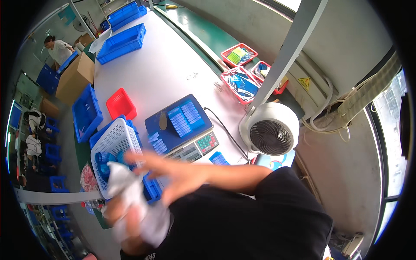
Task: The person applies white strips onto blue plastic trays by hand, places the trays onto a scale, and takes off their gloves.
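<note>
My left hand [116, 213] is blurred with motion at the lower left and grips a crumpled white bag or cloth [132, 195]. My right hand [167, 172] reaches across from the right with its fingers spread, nothing in it, just above the white material. Both hands hover over the near corner of a white mesh basket [113, 139] that holds blue plastic parts [103, 159]. Just beyond stands a weighing scale [197, 146] whose dark blue pan [159, 116] carries rows of small blue parts [185, 117].
A white desk fan [271, 130] stands at the right by a grey post. A red bin [121, 104], blue crates [122, 42] and a cardboard box [74, 78] lie left and far. Red trays of packets [241, 82] line the back right. Other people work at the far left.
</note>
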Demonstrator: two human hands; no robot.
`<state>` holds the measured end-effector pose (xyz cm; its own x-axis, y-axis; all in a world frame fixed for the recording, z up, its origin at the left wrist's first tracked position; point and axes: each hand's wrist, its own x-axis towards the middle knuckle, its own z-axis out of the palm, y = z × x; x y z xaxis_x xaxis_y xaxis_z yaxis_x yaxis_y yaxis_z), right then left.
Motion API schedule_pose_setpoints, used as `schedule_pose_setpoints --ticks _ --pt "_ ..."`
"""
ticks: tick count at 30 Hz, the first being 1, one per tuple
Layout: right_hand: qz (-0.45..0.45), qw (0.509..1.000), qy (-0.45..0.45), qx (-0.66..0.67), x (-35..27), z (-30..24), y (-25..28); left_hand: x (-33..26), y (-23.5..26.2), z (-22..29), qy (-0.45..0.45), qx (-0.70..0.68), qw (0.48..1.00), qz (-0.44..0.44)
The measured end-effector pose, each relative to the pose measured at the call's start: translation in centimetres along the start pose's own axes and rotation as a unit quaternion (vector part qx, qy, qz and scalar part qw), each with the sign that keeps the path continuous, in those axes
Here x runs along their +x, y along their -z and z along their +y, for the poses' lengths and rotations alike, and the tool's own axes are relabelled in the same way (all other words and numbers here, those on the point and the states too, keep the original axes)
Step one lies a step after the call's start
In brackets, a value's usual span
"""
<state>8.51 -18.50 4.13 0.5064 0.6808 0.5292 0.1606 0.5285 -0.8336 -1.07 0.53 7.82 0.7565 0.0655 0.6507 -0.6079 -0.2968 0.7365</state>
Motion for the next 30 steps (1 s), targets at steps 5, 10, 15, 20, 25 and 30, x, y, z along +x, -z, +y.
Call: schedule_pose_setpoints --ticks 5,10,15,20,25,30 --pt "0.026 0.982 -0.184 0.020 -0.3 1.0 -1.7 3.6 -1.6 0.1 0.232 -0.045 0.965 -0.110" --pt "0.263 0.935 -0.062 -0.230 -1.3 1.8 4.3 2.6 -0.3 1.2 0.059 0.239 0.952 -0.182" --pt "0.659 0.665 -0.090 -0.340 -5.3 5.1 22.4 1.0 6.6 -0.7 0.170 0.208 0.962 0.053" --pt "0.729 0.660 -0.122 -0.136 -7.2 12.4 28.3 -1.3 9.2 -0.9 0.253 0.272 0.925 0.076" --pt "0.711 0.641 -0.243 -0.154 -9.3 12.1 33.2 -0.9 9.1 -0.8 0.218 0.251 0.937 0.105" --pt "0.667 0.527 -0.361 -0.384 -7.0 11.6 32.9 -1.7 10.2 -2.0 0.219 0.274 0.932 0.092"
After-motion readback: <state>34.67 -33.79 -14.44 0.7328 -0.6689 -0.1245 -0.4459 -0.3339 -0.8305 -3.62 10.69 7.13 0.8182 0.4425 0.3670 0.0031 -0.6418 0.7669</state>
